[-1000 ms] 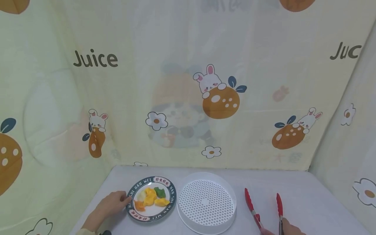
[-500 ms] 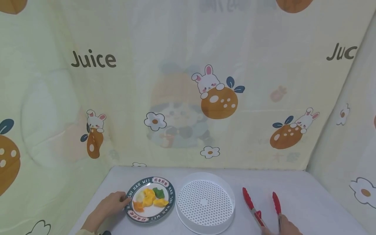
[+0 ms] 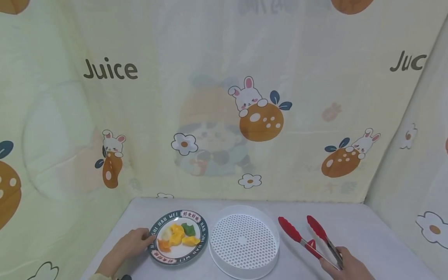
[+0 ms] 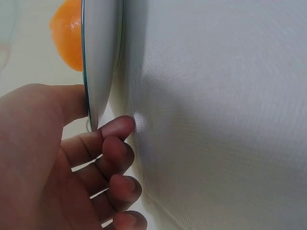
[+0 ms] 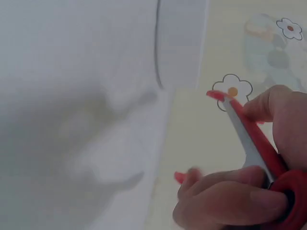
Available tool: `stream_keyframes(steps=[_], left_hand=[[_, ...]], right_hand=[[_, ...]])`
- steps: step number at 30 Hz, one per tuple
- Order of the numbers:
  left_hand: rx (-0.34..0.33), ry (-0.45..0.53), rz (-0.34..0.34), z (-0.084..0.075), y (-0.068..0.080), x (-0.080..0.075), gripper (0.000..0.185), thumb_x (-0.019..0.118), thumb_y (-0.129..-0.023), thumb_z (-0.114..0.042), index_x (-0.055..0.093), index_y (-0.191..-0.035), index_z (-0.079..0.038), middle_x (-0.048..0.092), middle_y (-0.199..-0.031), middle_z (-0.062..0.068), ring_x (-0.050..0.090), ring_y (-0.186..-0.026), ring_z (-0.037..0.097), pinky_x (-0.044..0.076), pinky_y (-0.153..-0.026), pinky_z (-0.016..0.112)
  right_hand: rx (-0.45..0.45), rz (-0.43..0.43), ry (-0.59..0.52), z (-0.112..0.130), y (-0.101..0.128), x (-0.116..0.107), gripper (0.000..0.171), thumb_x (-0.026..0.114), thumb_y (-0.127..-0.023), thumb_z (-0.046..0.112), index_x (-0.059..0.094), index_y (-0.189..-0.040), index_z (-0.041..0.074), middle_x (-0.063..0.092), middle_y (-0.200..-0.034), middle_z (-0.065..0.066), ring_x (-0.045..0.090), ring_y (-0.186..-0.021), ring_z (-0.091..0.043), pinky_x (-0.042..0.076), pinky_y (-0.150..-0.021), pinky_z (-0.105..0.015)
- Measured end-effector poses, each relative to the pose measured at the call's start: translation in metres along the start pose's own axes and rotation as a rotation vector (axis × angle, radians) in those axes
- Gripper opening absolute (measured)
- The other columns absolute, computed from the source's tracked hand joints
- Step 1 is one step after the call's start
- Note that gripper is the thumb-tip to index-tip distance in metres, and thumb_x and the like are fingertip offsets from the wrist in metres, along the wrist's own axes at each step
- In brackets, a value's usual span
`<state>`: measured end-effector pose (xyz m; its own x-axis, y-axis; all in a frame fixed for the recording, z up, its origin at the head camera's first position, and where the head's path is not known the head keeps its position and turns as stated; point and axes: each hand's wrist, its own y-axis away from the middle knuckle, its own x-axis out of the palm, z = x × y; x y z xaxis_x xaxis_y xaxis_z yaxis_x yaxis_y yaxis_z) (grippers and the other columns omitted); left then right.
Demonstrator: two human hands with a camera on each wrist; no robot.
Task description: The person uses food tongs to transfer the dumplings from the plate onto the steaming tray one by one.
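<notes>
My left hand (image 3: 131, 244) pinches the left rim of a round plate (image 3: 182, 252) with a dark patterned border. In the left wrist view the thumb lies over the rim and the forefinger (image 4: 117, 128) is under it. Several coloured dumplings, yellow (image 3: 177, 235), green (image 3: 189, 230), orange (image 3: 164, 245) and whitish, lie on the plate. My right hand (image 3: 350, 266) grips red-tipped metal tongs (image 3: 291, 230), whose two arms stand spread apart with nothing between their tips. In the right wrist view the fingers and thumb wrap the tongs' arms.
A white round steamer tray (image 3: 244, 245) with a perforated bottom stands between the plate and the tongs. White cloth covers the table (image 3: 378, 237). Patterned curtains (image 3: 217, 97) close off the back and both sides.
The tongs and my right hand have moved left and farther from me, and the tips have come somewhat closer together. My left hand keeps its hold on the plate.
</notes>
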<state>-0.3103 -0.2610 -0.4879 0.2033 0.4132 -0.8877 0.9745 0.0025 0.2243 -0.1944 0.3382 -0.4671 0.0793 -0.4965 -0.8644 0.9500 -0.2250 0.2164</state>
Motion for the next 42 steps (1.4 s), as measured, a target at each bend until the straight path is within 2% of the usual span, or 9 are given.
stream_keyframes(steps=[6, 13, 22, 29, 32, 36, 39, 42], left_hand=[[0.001, 0.007, -0.003, 0.0, 0.002, 0.0, 0.046, 0.064, -0.096, -0.042, 0.066, -0.113, 0.001, 0.067, -0.089, 0.005, 0.056, -0.078, 0.018, 0.054, -0.075, 0.039], [-0.028, 0.004, -0.002, -0.002, 0.002, -0.001, 0.061, 0.064, -0.096, -0.045, 0.06, -0.126, 0.007, 0.07, -0.104, 0.015, 0.063, -0.089, 0.024, 0.054, -0.09, 0.051], [-0.006, 0.029, -0.002, 0.001, 0.001, 0.001, 0.047, 0.063, -0.097, -0.042, 0.066, -0.114, 0.002, 0.067, -0.089, 0.005, 0.057, -0.078, 0.018, 0.054, -0.075, 0.04], [-0.021, 0.044, 0.006, 0.0, 0.0, 0.002, 0.049, 0.063, -0.097, -0.042, 0.064, -0.118, 0.003, 0.069, -0.093, 0.006, 0.059, -0.081, 0.018, 0.056, -0.082, 0.043], [-0.018, 0.042, 0.001, -0.001, 0.001, 0.002, 0.046, 0.063, -0.097, -0.04, 0.065, -0.116, 0.003, 0.068, -0.091, 0.005, 0.058, -0.08, 0.018, 0.056, -0.08, 0.042], [-0.008, 0.04, -0.005, -0.002, 0.002, 0.001, 0.042, 0.062, -0.098, -0.038, 0.066, -0.112, 0.001, 0.066, -0.087, 0.004, 0.057, -0.078, 0.018, 0.054, -0.075, 0.039], [-0.013, 0.041, -0.007, -0.003, 0.002, 0.002, 0.042, 0.062, -0.098, -0.037, 0.065, -0.113, 0.002, 0.066, -0.088, 0.005, 0.057, -0.079, 0.018, 0.055, -0.077, 0.04], [-0.022, 0.039, -0.01, -0.003, 0.001, 0.003, 0.044, 0.062, -0.099, -0.037, 0.064, -0.116, 0.003, 0.068, -0.091, 0.006, 0.059, -0.081, 0.018, 0.056, -0.081, 0.043]], right_hand=[[-0.004, 0.005, -0.025, 0.024, 0.009, -0.007, 0.108, 0.065, -0.081, 0.073, 0.035, -0.133, -0.016, 0.051, -0.083, -0.009, 0.051, -0.075, -0.018, 0.043, -0.064, -0.034], [-0.075, -0.024, -0.001, 0.049, 0.013, -0.007, 0.1, 0.065, -0.081, 0.073, 0.044, -0.132, -0.01, 0.052, -0.082, -0.005, 0.051, -0.074, -0.017, 0.043, -0.063, -0.035], [-0.12, 0.004, 0.007, 0.076, 0.013, 0.001, 0.104, 0.064, -0.079, 0.076, 0.042, -0.138, -0.007, 0.05, -0.079, -0.005, 0.051, -0.071, -0.017, 0.044, -0.062, -0.033], [-0.16, 0.0, 0.015, 0.091, 0.018, 0.008, 0.096, 0.067, -0.077, 0.074, 0.046, -0.137, 0.003, 0.051, -0.076, -0.003, 0.05, -0.07, -0.017, 0.04, -0.059, -0.034], [-0.167, 0.024, 0.026, 0.098, 0.017, 0.01, 0.103, 0.068, -0.075, 0.077, 0.045, -0.14, 0.0, 0.053, -0.081, -0.005, 0.052, -0.075, -0.019, 0.045, -0.062, -0.035], [-0.183, 0.052, 0.053, 0.111, 0.016, 0.012, 0.112, 0.068, -0.071, 0.079, 0.043, -0.144, -0.003, 0.064, -0.101, -0.011, 0.056, -0.085, -0.023, 0.056, -0.069, -0.045], [-0.2, 0.075, 0.043, 0.122, 0.016, 0.014, 0.113, 0.071, -0.069, 0.078, 0.042, -0.144, -0.002, 0.065, -0.121, -0.015, 0.059, -0.091, -0.024, 0.058, -0.077, -0.049], [-0.23, 0.092, 0.041, 0.132, 0.018, 0.018, 0.11, 0.073, -0.068, 0.077, 0.044, -0.143, 0.0, 0.064, -0.125, -0.013, 0.06, -0.094, -0.023, 0.058, -0.08, -0.049]])
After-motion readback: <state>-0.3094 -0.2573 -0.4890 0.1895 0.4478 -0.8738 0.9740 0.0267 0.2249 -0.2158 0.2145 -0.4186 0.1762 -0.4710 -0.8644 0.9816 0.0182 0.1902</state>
